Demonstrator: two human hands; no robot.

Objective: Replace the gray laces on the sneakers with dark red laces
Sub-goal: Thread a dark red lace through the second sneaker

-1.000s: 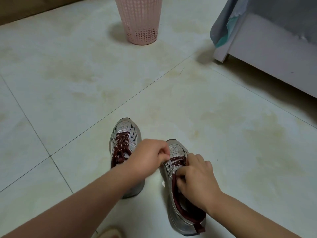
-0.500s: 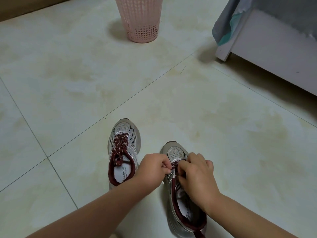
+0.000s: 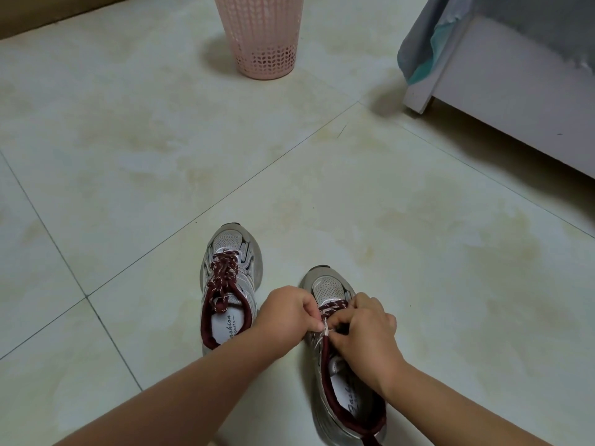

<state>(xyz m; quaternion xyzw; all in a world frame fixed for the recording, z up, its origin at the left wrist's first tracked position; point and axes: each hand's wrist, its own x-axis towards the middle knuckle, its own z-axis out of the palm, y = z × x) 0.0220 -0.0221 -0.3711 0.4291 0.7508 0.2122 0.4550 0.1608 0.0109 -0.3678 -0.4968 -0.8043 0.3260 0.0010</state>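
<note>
Head view: two silver sneakers stand side by side on the tiled floor [image 3: 418, 252], toes pointing away. The left sneaker [image 3: 229, 284] is laced in dark red and untouched. Over the right sneaker [image 3: 335, 365], the left hand [image 3: 289, 313] and right hand [image 3: 367, 336] both pinch the dark red lace [image 3: 333, 306] with curled fingers, nearly touching each other. Bare floor spreads ahead to a pink basket [image 3: 262, 37] and, far right, a white bed frame [image 3: 515, 101].
</note>
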